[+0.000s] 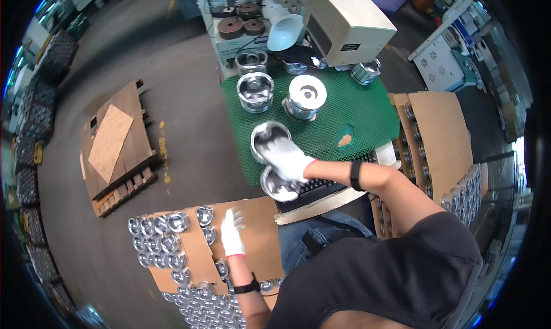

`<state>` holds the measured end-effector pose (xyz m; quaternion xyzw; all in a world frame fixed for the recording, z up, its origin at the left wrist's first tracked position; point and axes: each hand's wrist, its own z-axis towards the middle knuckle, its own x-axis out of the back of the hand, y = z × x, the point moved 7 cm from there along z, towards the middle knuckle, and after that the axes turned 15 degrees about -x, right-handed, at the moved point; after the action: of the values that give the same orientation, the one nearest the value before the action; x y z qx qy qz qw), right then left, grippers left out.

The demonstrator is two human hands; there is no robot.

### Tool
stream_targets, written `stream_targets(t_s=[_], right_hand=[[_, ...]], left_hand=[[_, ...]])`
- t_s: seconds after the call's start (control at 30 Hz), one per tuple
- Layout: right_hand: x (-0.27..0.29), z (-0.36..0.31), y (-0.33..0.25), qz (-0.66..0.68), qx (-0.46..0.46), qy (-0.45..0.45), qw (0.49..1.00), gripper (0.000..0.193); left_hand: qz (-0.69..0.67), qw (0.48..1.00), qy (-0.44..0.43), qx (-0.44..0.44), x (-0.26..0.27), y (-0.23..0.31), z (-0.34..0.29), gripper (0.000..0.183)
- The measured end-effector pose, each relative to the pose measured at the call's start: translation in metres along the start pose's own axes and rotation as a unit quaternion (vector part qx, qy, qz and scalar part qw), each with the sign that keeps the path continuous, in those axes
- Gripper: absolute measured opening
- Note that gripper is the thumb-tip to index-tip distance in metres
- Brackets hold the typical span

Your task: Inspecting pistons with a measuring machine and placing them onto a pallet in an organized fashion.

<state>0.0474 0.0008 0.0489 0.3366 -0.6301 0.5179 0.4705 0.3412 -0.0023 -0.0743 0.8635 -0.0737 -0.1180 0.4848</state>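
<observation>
So we've got a metal piston (264, 132) on the left part of the green mat (361, 113), open end up; our right hand (288, 160), white-gloved, reaches over its rim, probably because the hollow gives an easy hold; we can't tell if the fingers are pinching, they're blurred and partly hidden; a second piston (279, 186) sits at the mat's near edge, partly behind the glove; farther up the mat, one piston (255, 92) stands open end up and another (306, 95) flat face up; the mesh likely saves the metal from scratches; the keyboard (321, 187) is along the mat's near edge, we guess for easy reach; nearer us than the mat, our left hand (232, 237) hangs over cardboard (261, 221), fingers loosely spread, nothing visible in them; rows of pistons (155, 244) lie left of there, probably sorted on sheets to avoid knocks.
</observation>
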Motion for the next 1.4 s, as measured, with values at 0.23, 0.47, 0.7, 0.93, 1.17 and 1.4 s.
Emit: stream_targets(t_s=[0.23,0.47,0.7,0.93,1.17,1.4], right_hand=[[0.047,-0.143,-0.005,-0.014,0.035,-0.147,0.988,0.050],[0.054,-0.288,0.040,-0.088,-0.178,-0.124,0.972,0.040],[0.028,-0.484,0.054,-0.097,-0.493,-0.202,0.841,0.054],[-0.061,-0.709,0.008,0.025,-0.734,-0.146,0.663,0.052],[-0.177,-0.903,-0.112,0.136,-0.879,-0.121,0.441,0.068],[-0.252,-1.022,-0.171,0.214,-0.909,-0.113,0.338,0.048]], left_hand=[[0.494,0.688,-0.027,-0.531,-0.113,0.205,0.058,0.042],[0.628,0.434,-0.149,-0.628,-0.317,0.230,0.104,0.040],[0.635,0.444,-0.225,-0.591,-0.369,0.182,0.137,0.026],[0.640,0.450,-0.177,-0.598,-0.266,0.119,0.106,0.047],[0.310,0.885,-0.346,-0.027,-0.204,-0.003,-0.176,0.045],[0.215,0.846,-0.486,-0.043,-0.266,-0.097,-0.394,0.052]])
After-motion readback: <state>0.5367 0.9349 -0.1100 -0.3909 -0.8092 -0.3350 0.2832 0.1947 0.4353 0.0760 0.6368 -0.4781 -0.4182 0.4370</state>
